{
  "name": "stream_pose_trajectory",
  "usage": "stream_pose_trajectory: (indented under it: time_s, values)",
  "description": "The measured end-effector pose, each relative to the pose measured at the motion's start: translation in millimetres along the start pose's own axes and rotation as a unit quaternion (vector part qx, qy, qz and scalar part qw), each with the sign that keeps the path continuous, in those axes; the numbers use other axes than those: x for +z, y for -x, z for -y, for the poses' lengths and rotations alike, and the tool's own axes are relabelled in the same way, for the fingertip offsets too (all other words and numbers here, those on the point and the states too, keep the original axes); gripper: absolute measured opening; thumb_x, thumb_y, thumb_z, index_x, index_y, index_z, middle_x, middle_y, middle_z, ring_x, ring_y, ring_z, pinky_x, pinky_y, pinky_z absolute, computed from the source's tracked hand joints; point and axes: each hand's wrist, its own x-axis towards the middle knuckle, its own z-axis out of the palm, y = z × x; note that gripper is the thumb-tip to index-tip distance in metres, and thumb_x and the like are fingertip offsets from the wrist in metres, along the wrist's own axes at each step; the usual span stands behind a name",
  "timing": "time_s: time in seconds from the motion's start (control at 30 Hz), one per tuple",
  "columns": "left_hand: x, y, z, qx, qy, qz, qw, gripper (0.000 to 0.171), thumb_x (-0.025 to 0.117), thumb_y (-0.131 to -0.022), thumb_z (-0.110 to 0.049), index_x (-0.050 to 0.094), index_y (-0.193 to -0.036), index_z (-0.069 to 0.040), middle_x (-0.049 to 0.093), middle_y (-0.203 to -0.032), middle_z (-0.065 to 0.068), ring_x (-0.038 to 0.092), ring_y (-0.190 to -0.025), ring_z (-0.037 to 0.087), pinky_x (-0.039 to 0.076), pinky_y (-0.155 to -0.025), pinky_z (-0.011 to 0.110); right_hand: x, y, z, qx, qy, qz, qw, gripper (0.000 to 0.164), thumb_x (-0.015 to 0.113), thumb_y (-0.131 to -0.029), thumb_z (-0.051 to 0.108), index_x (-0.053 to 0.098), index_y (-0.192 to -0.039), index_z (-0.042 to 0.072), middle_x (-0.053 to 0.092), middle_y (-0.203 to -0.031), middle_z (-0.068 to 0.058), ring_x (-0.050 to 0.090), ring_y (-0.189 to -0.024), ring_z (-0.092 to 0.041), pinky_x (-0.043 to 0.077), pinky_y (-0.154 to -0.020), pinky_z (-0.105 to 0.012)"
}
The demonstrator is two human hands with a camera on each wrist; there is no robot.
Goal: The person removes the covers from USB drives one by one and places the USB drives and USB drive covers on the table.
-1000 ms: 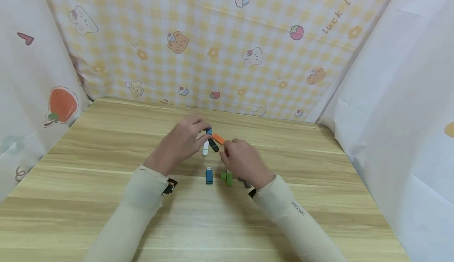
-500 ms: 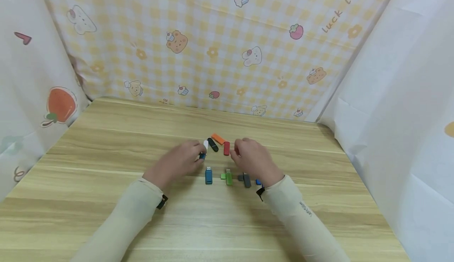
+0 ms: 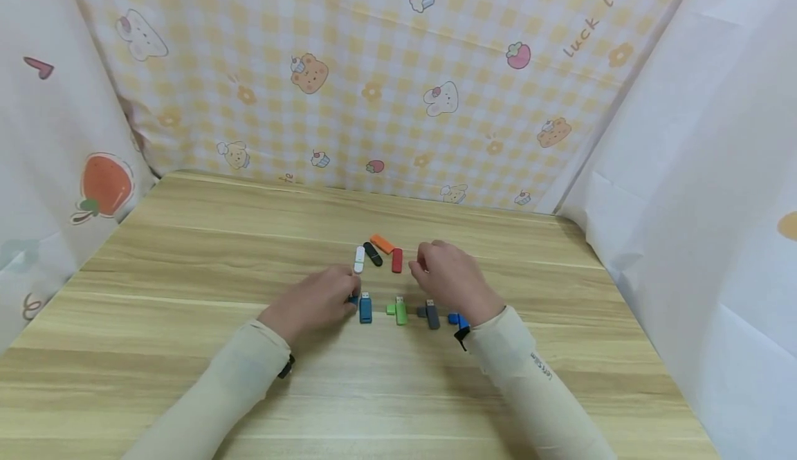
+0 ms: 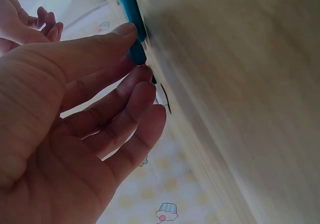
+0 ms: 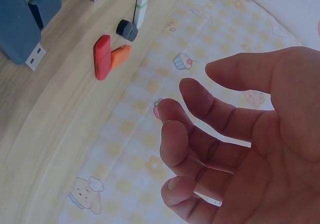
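Observation:
In the head view my left hand (image 3: 314,302) is low over the table, just left of a teal-blue USB stick (image 3: 365,310) with its metal plug bare. Its thumb and forefinger pinch the small matching cap (image 4: 137,53), which sits right beside that stick in the left wrist view. My right hand (image 3: 451,277) hovers right of the red USB stick (image 3: 397,261), fingers loosely curled with nothing between them, as the right wrist view shows. Nearest below it are a grey USB stick (image 3: 432,315) and a blue one (image 3: 463,322), partly hidden by the wrist.
Further back lie a white USB stick (image 3: 359,259), a black one (image 3: 373,254) and an orange one (image 3: 382,244). A green USB stick (image 3: 400,311) stands in the front row with its cap (image 3: 390,309) beside it. A patterned curtain (image 3: 373,100) closes off the wooden table's (image 3: 249,204) back edge.
My left hand has brought the teal-blue cap from the back group toward me, down beside the teal-blue stick. My right hand has shifted slightly right, away from the red stick.

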Motion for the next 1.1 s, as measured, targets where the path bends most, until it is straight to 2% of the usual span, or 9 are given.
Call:
stream_pose_trajectory:
  time_s: [0.47, 0.57, 0.7, 0.8, 0.87, 1.0, 1.1]
  values:
    - [2.5, -0.1, -1.3, -0.014, 0.009, 0.016, 0.9997, 0.011, 0.08, -0.097, -0.006, 0.078, -0.107, -0.003, 0.071, -0.1, 0.006, 0.058, -0.083, 0.015, 0.058, -0.077, 0.032, -1, 1, -6, -0.004, 0.002, -0.003, 1.0, 0.021, 0.067, -0.107, 0.026, 0.072, -0.095, 0.01, 0.063, -0.083, -0.002, 0.056, -0.069, -0.018, 0.049, -0.058, -0.027]
    - [0.7, -0.5, -1.7, -0.019, 0.015, 0.02, 0.9995, 0.012, 0.082, -0.096, -0.008, 0.078, -0.106, -0.003, 0.07, -0.098, 0.004, 0.058, -0.082, 0.015, 0.058, -0.076, 0.031, -2, 1, -7, -0.003, -0.002, -0.003, 1.0, 0.021, 0.067, -0.107, 0.026, 0.073, -0.096, 0.009, 0.064, -0.083, -0.002, 0.057, -0.069, -0.018, 0.049, -0.059, -0.027]
    - [-6.8, -0.8, -2.0, -0.018, 0.017, 0.011, 0.9996, 0.016, 0.078, -0.1, -0.015, 0.077, -0.11, -0.002, 0.07, -0.101, 0.006, 0.059, -0.081, 0.014, 0.06, -0.076, 0.031, -5, -1, -10, -0.005, -0.008, -0.008, 1.0, 0.02, 0.068, -0.107, 0.025, 0.074, -0.101, 0.008, 0.067, -0.088, -0.004, 0.058, -0.071, -0.018, 0.053, -0.062, -0.029]
    - [-15.6, -1.6, -3.5, -0.003, -0.013, -0.024, 0.9996, 0.025, 0.074, -0.105, -0.022, 0.076, -0.116, 0.0, 0.071, -0.106, 0.01, 0.063, -0.085, 0.016, 0.064, -0.081, 0.032, -7, -3, -14, -0.004, -0.019, -0.014, 1.0, 0.019, 0.068, -0.107, 0.025, 0.074, -0.106, 0.006, 0.071, -0.096, -0.006, 0.061, -0.076, -0.019, 0.058, -0.068, -0.033]
    - [-21.9, -3.1, -5.4, 0.017, -0.049, -0.065, 0.9965, 0.029, 0.074, -0.105, -0.024, 0.076, -0.119, 0.001, 0.072, -0.109, 0.014, 0.066, -0.088, 0.019, 0.066, -0.084, 0.034, -9, -5, -18, -0.001, -0.03, -0.018, 0.999, 0.019, 0.068, -0.107, 0.025, 0.074, -0.109, 0.006, 0.073, -0.102, -0.007, 0.064, -0.08, -0.02, 0.061, -0.073, -0.036]
    - [-33.9, -8.4, -12.7, 0.045, -0.119, -0.155, 0.9796, 0.035, 0.075, -0.104, -0.027, 0.074, -0.123, 0.003, 0.074, -0.117, 0.019, 0.073, -0.102, 0.03, 0.066, -0.091, 0.042, -13, -9, -25, 0.0, -0.045, -0.028, 0.999, 0.019, 0.068, -0.108, 0.024, 0.073, -0.114, 0.007, 0.074, -0.111, -0.01, 0.068, -0.09, -0.024, 0.063, -0.081, -0.041]
    - [-42.6, -13.3, -20.2, 0.048, -0.138, -0.202, 0.9685, 0.039, 0.075, -0.104, -0.028, 0.072, -0.128, 0.003, 0.074, -0.123, 0.02, 0.073, -0.113, 0.034, 0.065, -0.098, 0.047, -14, -12, -29, -0.007, -0.054, -0.034, 0.998, 0.022, 0.067, -0.108, 0.024, 0.072, -0.12, 0.007, 0.074, -0.12, -0.012, 0.071, -0.097, -0.026, 0.063, -0.086, -0.044]
